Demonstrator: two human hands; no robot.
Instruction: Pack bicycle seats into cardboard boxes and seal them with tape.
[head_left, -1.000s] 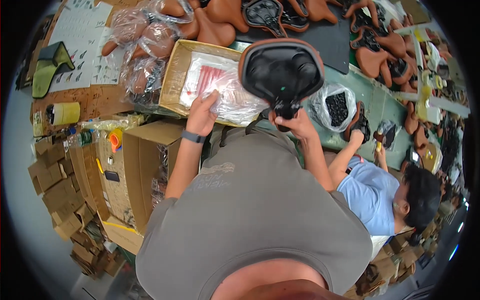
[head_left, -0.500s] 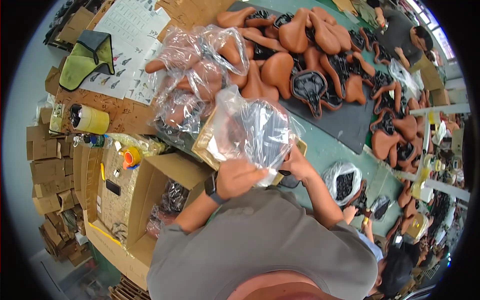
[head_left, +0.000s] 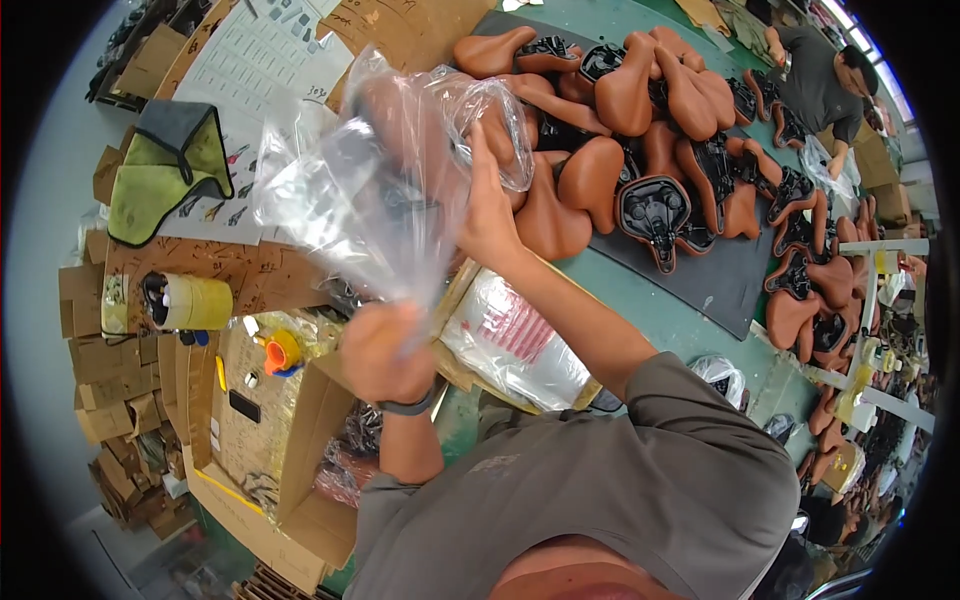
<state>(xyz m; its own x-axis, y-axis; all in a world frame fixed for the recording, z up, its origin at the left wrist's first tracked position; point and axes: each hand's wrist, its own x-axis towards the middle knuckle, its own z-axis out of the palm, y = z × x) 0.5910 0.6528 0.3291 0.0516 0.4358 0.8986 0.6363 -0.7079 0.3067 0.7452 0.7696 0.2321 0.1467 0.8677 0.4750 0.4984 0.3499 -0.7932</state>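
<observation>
Holding a clear plastic bag (head_left: 370, 200) up above the bench (head_left: 690, 320), I have both hands on it. My left hand (head_left: 385, 350) is closed in a fist around the bag's gathered lower end, fingers wrapped tight on the film. My right hand (head_left: 490, 215) presses against the bag's right side, fingers stretched upward along the plastic (whether they pinch it or only lie flat on it I cannot tell). Inside the bag a brown saddle (head_left: 420, 130) shows through, blurred, lying between my two hands. Beyond the right hand a heap of brown and black saddles (head_left: 640, 150) rests on a dark mat (head_left: 720, 285). Below my arms sits a stack of flat bags (head_left: 510, 335), and left of it an open cardboard box (head_left: 290, 440).
</observation>
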